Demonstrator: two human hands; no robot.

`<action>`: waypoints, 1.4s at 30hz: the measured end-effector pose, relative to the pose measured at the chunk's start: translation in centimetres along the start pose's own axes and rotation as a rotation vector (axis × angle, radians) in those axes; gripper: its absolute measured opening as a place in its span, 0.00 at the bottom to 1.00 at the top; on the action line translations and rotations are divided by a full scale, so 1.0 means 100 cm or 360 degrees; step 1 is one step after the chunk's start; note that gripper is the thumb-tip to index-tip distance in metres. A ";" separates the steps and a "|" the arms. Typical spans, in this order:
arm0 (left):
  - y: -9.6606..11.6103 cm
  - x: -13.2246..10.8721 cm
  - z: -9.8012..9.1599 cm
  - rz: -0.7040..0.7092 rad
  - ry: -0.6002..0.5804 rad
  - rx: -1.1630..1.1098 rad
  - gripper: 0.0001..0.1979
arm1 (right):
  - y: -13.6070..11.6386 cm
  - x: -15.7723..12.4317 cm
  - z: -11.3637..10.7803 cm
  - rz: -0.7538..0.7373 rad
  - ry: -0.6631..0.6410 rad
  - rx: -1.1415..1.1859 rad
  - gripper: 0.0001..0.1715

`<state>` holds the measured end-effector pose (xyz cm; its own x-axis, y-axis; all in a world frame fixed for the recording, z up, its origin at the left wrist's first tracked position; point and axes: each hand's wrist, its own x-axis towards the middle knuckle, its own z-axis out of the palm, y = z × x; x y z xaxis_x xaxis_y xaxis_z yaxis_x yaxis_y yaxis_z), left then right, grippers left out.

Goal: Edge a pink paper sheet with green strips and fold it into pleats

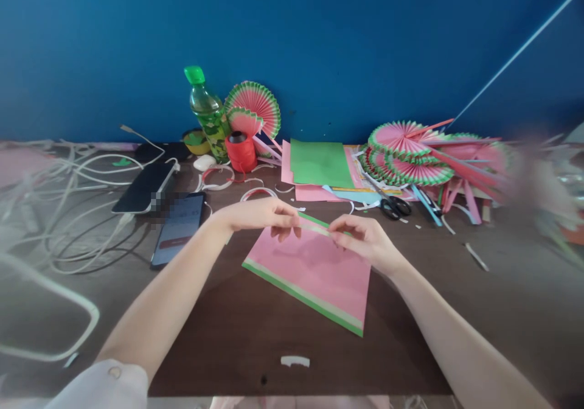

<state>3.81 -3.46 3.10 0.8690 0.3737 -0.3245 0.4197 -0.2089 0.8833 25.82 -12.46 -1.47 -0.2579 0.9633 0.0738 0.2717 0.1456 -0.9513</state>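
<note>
Head view: I have the left hand [269,215] and right hand [367,240] pinching a pale strip [314,227], seemingly aligning it on pink paper [310,266]; next calls for even pressure.

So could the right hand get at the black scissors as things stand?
Probably yes: the scissors lie just beyond the right hand, nothing bulky between, though it is busy at the pink sheet.

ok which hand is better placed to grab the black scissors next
Probably the right hand: the black scissors lie just beyond it, on its own side, while the left hand is farther away.
</note>
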 end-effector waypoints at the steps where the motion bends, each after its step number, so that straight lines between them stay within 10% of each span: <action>1: -0.001 -0.002 -0.003 0.0006 0.0013 0.0026 0.16 | 0.000 0.000 -0.002 0.0025 -0.0010 0.0056 0.10; 13: 0.017 -0.006 0.005 0.0030 -0.0143 0.0224 0.12 | -0.015 -0.005 -0.003 0.0264 -0.0851 0.0673 0.16; 22: 0.023 0.001 0.018 -0.0033 0.0005 0.0478 0.10 | -0.018 -0.008 0.012 0.0345 -0.0702 0.0677 0.13; 28: 0.030 0.000 0.027 0.0174 0.0554 0.0607 0.10 | -0.019 -0.009 0.012 0.0288 -0.0519 0.0654 0.11; 42: 0.036 0.002 0.031 0.0202 0.0370 0.0654 0.06 | -0.016 -0.010 0.014 0.0223 -0.0472 0.0639 0.15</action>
<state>6.27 -6.94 5.21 0.8581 0.5042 -0.0974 0.4237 -0.5880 0.6890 24.30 -13.94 -0.40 -0.5122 0.8536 -0.0949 -0.0397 -0.1340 -0.9902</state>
